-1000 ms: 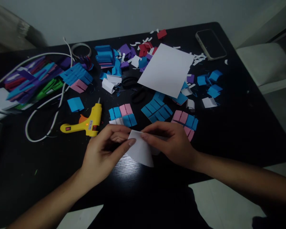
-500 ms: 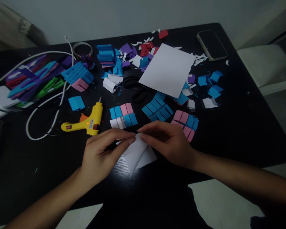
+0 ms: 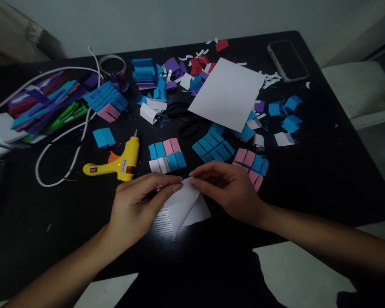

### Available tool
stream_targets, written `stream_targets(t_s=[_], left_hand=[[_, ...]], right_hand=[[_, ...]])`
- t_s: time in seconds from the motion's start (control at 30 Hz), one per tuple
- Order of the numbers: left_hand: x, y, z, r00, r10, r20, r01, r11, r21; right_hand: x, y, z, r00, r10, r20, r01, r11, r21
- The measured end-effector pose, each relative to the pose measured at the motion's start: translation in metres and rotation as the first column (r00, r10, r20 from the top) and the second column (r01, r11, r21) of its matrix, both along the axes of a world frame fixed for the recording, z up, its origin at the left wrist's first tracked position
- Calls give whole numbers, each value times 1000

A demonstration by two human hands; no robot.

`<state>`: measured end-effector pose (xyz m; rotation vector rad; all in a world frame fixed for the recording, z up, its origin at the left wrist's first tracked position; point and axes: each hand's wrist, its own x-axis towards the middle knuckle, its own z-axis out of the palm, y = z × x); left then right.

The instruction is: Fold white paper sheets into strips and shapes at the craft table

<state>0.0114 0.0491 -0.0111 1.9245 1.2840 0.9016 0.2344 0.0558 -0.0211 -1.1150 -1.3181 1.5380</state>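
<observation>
A white sheet of paper, partly folded over itself, is between my hands near the table's front edge. My left hand pinches its upper left part between thumb and fingers. On the other side my right hand pinches the upper right part the same way. Just beyond my fingers lie a block of blue, pink and white folded paper pieces, an all-blue block and a pink and blue block, which my right hand partly covers. A yellow glue gun with a lit orange light lies beyond my left hand.
A larger white sheet partly covers black-handled scissors. A white cable loops past bundled paper strips and a tape roll. A phone lies far right; blue folded pieces are nearer.
Both hands keep their pinch on the white paper, and its folded flap has shifted only slightly. The whole view has moved a little.
</observation>
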Motion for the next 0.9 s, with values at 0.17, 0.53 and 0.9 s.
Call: stream_targets(t_s=[0.17,0.53,0.9], left_hand=[[1,0,-1,1000,8,4,-8,1000,7],[2,0,0,1000,-4,5,4,1000,2],[2,-2,0,999,50,-14,-50,999,-9]], right_hand=[[0,0,1,1000,-3,1,3,1000,-5],[1,3,4,999,33,26,-32,999,-37],[1,4,8,997,76,4,-75,991,-107]])
